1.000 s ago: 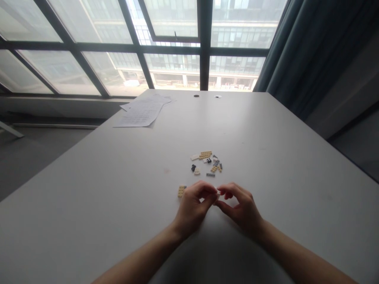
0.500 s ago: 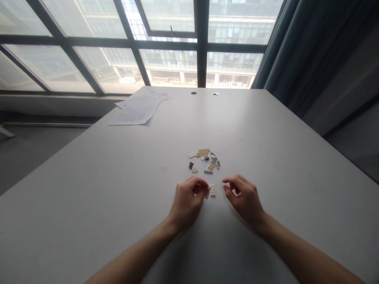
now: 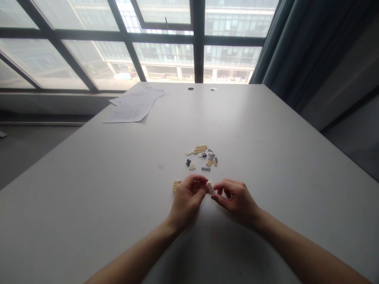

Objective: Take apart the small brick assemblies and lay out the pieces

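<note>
A small white toy brick (image 3: 210, 187) is held up just over the table, between my two hands. My left hand (image 3: 189, 197) is closed, its thumb and fingertips pinching the brick's left side. From the right, the thumb and forefinger of my right hand (image 3: 235, 199) close on the brick's other side; the exact contact is too small to make out. A tan studded plate (image 3: 175, 186) peeks out beside my left hand, which partly covers it. Beyond the hands lies a gray studded strip (image 3: 205, 169).
Farther off are loose pieces: a larger tan plate (image 3: 200, 149), a flat white piece (image 3: 189, 152), a black piece (image 3: 188, 162) and a cream curved piece (image 3: 192, 166). Printed papers (image 3: 130, 106) lie at the white table's (image 3: 266, 157) far left. A curtain (image 3: 284, 51) hangs right.
My right hand has moved left to meet the brick at my left hand. The tan plate beside my left hand has come into sight. The view has shifted slightly.
</note>
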Available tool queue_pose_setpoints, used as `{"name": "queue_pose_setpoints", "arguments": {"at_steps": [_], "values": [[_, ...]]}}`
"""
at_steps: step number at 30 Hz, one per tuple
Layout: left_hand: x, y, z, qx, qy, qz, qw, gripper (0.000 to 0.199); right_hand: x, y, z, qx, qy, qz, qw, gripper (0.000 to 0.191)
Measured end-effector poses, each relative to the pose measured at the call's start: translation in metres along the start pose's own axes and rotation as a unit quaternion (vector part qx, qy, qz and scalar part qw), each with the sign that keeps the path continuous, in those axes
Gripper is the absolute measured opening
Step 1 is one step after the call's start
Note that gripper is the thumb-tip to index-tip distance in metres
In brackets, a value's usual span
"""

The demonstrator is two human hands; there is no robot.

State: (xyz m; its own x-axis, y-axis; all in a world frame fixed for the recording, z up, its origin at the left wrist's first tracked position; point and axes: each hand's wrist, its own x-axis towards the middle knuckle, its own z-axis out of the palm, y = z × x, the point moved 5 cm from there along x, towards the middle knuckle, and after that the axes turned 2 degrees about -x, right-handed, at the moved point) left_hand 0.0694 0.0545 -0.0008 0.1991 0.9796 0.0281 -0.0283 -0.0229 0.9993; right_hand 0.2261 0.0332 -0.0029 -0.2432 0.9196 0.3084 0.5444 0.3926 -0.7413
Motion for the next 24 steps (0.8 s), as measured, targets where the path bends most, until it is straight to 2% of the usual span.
{"name": "queue_pose_setpoints", "arguments": {"at_steps": [5, 9, 12, 14, 17, 19, 20, 22, 24], "values": [[-0.001, 0.002, 0.002, 0.123, -0.038, 0.038, 0.991, 0.014, 0.002, 0.003, -0.003, 0.064, 0.022, 0.049, 0.997, 0.009], [-0.007, -0.006, 0.006, 0.163, -0.064, 0.035, 0.984, 0.011, 0.002, 0.011, -0.005, 0.149, 0.029, 0.109, 0.982, 0.011], [-0.008, -0.005, 0.006, 0.212, -0.075, 0.054, 0.973, 0.008, 0.002, 0.014, -0.006, 0.181, 0.022, 0.124, 0.975, 0.011], [-0.007, 0.001, 0.005, 0.287, -0.073, 0.102, 0.95, 0.007, 0.003, 0.015, -0.007, 0.15, 0.026, 0.129, 0.98, 0.01], [-0.005, 0.006, 0.004, 0.412, -0.078, 0.178, 0.89, 0.015, 0.005, 0.015, -0.009, 0.065, 0.026, 0.123, 0.99, 0.01], [-0.005, 0.005, 0.004, 0.458, -0.087, 0.2, 0.861, 0.019, 0.006, 0.012, -0.009, 0.034, 0.019, 0.107, 0.993, 0.011], [-0.005, 0.004, 0.004, 0.466, -0.087, 0.205, 0.856, 0.02, 0.006, 0.011, -0.008, 0.036, 0.016, 0.104, 0.994, 0.012], [-0.006, 0.005, 0.004, 0.454, -0.075, 0.211, 0.862, 0.02, 0.006, 0.01, -0.008, 0.061, 0.02, 0.112, 0.992, 0.012], [-0.007, 0.007, 0.004, 0.418, -0.056, 0.211, 0.882, 0.02, 0.006, 0.009, -0.008, 0.103, 0.033, 0.125, 0.986, 0.012]]}}
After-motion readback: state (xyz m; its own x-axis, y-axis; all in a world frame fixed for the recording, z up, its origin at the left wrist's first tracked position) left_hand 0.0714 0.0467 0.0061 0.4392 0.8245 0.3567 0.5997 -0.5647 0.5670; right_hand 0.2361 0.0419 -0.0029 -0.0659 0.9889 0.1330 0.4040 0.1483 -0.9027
